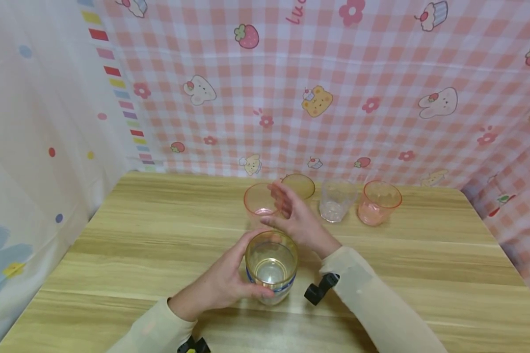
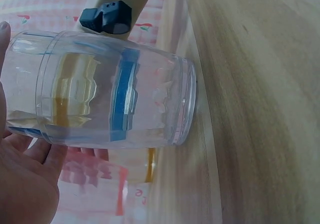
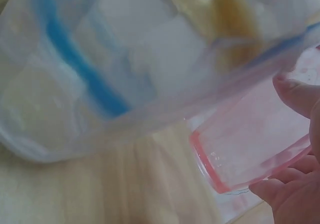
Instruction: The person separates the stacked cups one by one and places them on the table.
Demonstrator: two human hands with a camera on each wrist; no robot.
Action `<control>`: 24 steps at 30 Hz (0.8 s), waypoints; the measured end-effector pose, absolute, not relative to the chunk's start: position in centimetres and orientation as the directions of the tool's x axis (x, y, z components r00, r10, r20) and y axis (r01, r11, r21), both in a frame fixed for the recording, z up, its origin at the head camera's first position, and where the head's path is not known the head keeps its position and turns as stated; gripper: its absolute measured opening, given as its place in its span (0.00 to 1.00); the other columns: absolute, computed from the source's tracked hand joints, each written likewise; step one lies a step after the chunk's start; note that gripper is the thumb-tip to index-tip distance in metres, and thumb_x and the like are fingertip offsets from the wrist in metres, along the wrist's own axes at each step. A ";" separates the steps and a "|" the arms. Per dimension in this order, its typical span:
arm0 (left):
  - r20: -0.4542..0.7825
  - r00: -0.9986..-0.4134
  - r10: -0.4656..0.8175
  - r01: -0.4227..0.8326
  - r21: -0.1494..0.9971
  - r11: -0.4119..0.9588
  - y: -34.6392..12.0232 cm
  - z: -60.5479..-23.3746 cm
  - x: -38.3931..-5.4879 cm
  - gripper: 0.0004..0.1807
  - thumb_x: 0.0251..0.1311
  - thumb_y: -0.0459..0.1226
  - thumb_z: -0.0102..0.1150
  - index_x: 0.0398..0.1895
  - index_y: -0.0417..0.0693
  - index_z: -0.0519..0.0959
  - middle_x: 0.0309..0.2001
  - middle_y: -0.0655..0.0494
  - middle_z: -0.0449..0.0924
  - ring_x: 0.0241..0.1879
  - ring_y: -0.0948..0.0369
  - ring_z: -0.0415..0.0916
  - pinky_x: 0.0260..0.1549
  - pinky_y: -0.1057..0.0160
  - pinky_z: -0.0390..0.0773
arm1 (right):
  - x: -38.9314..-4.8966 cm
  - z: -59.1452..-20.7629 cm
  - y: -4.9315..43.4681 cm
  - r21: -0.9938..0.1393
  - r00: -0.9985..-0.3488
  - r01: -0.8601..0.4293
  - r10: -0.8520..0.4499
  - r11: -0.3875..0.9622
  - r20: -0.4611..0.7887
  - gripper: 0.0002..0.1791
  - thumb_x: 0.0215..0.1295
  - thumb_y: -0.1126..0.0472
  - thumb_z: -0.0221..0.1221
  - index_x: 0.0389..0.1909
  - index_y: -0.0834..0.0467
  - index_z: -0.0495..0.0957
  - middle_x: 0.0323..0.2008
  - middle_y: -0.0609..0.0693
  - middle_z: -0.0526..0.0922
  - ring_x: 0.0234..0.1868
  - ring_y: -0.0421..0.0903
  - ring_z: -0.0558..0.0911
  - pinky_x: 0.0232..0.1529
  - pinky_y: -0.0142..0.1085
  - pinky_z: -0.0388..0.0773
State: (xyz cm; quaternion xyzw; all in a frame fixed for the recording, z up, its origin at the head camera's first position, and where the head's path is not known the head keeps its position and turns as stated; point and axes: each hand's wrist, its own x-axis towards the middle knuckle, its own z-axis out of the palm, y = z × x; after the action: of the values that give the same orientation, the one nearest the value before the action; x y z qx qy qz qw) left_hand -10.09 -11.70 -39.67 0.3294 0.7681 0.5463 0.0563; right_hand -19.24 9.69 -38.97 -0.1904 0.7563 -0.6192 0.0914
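Note:
My left hand (image 1: 229,279) grips a stack of nested clear plastic cups (image 1: 271,274) near the front middle of the table. In the left wrist view the stack (image 2: 145,89) shows a blue band and a yellow band through its clear outer wall. Behind it stands a pink-rimmed cup (image 1: 258,203), partly covered by my right hand (image 1: 296,220). The thumb and fingers of that hand are spread around the pink cup (image 3: 250,149) in the right wrist view, not curled round it. A yellow cup (image 1: 304,186) is just behind the right fingers, its lower part hidden.
To the right of the yellow cup stand a clear cup (image 1: 334,203) and another pink cup (image 1: 377,206), along the back of the wooden table (image 1: 150,245). A pink checked cloth (image 1: 282,88) hangs behind the table, and a white dotted cloth (image 1: 48,117) hangs at the left.

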 end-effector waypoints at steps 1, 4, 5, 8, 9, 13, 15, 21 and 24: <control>0.274 -0.776 0.567 0.446 0.875 0.187 -11.7 -39.7 -10.1 0.56 0.48 0.31 0.86 0.80 0.49 0.62 0.72 0.52 0.78 0.71 0.59 0.75 0.77 0.57 0.72 | -19.3 -39.2 9.7 -0.971 -0.909 -0.173 -0.406 0.167 0.092 0.53 0.68 0.66 0.72 0.87 0.59 0.50 0.86 0.57 0.57 0.86 0.58 0.59 0.85 0.50 0.60; 0.277 -0.774 0.569 0.450 0.873 0.187 -11.7 -39.7 -10.0 0.56 0.49 0.30 0.86 0.80 0.48 0.62 0.72 0.52 0.78 0.71 0.59 0.75 0.77 0.56 0.72 | -19.4 -39.7 9.7 -0.969 -0.899 -0.174 -0.430 0.175 0.084 0.53 0.69 0.66 0.71 0.87 0.58 0.49 0.87 0.57 0.54 0.87 0.58 0.56 0.86 0.51 0.56; 0.279 -0.773 0.570 0.452 0.873 0.185 -11.7 -39.7 -10.0 0.56 0.49 0.30 0.86 0.80 0.48 0.62 0.73 0.51 0.78 0.72 0.59 0.75 0.77 0.56 0.72 | -19.4 -39.9 9.8 -0.969 -0.897 -0.172 -0.435 0.176 0.080 0.52 0.70 0.65 0.71 0.87 0.57 0.49 0.87 0.57 0.53 0.87 0.57 0.55 0.86 0.51 0.55; 0.284 -0.771 0.570 0.456 0.871 0.182 -11.7 -39.8 -10.1 0.55 0.49 0.30 0.86 0.80 0.48 0.62 0.72 0.51 0.78 0.71 0.59 0.75 0.76 0.56 0.73 | -19.6 -40.4 9.8 -0.972 -0.895 -0.166 -0.438 0.164 0.079 0.50 0.72 0.64 0.70 0.86 0.56 0.49 0.88 0.56 0.53 0.88 0.56 0.54 0.87 0.51 0.54; 0.285 -0.771 0.570 0.457 0.871 0.182 -11.7 -39.8 -10.1 0.55 0.49 0.30 0.86 0.79 0.48 0.62 0.72 0.51 0.78 0.71 0.59 0.75 0.76 0.57 0.73 | -19.6 -40.6 9.8 -0.972 -0.895 -0.169 -0.438 0.162 0.083 0.50 0.72 0.64 0.70 0.86 0.57 0.49 0.88 0.56 0.52 0.88 0.56 0.54 0.87 0.51 0.54; 0.281 -0.772 0.570 0.450 0.875 0.179 -11.7 -39.8 -10.1 0.55 0.49 0.30 0.86 0.79 0.48 0.62 0.72 0.51 0.78 0.71 0.59 0.75 0.76 0.57 0.73 | -19.8 -41.0 9.6 -0.973 -0.898 -0.171 -0.430 0.154 0.090 0.50 0.73 0.63 0.69 0.87 0.57 0.48 0.88 0.56 0.51 0.88 0.56 0.52 0.87 0.51 0.54; 0.283 -0.770 0.572 0.449 0.877 0.171 -11.7 -39.8 -10.1 0.55 0.49 0.30 0.86 0.79 0.47 0.62 0.73 0.50 0.77 0.71 0.59 0.75 0.76 0.57 0.73 | -19.9 -41.2 9.5 -0.974 -0.898 -0.167 -0.430 0.151 0.088 0.51 0.74 0.63 0.68 0.87 0.57 0.47 0.88 0.56 0.50 0.88 0.57 0.51 0.87 0.51 0.53; 0.309 -0.756 0.577 0.460 0.878 0.133 -11.7 -39.9 -10.1 0.55 0.48 0.30 0.86 0.79 0.46 0.63 0.73 0.48 0.77 0.71 0.59 0.75 0.76 0.60 0.71 | -20.1 -42.0 9.4 -0.975 -0.897 -0.150 -0.438 0.161 0.066 0.52 0.75 0.61 0.68 0.88 0.55 0.45 0.89 0.55 0.48 0.88 0.58 0.51 0.87 0.52 0.53; 0.315 -0.752 0.579 0.462 0.878 0.122 -11.7 -39.9 -10.1 0.55 0.48 0.30 0.86 0.79 0.46 0.63 0.73 0.48 0.77 0.71 0.59 0.75 0.76 0.60 0.71 | -20.2 -42.2 9.3 -0.972 -0.896 -0.155 -0.438 0.176 0.064 0.52 0.75 0.60 0.68 0.88 0.55 0.45 0.89 0.55 0.48 0.88 0.58 0.53 0.86 0.52 0.54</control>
State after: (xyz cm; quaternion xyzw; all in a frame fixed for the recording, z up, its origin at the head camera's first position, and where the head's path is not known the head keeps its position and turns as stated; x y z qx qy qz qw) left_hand -10.13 -11.68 -39.89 0.3484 0.7472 0.5635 0.0517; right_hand -20.21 9.34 -42.25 -0.1958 0.7582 -0.6111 0.1158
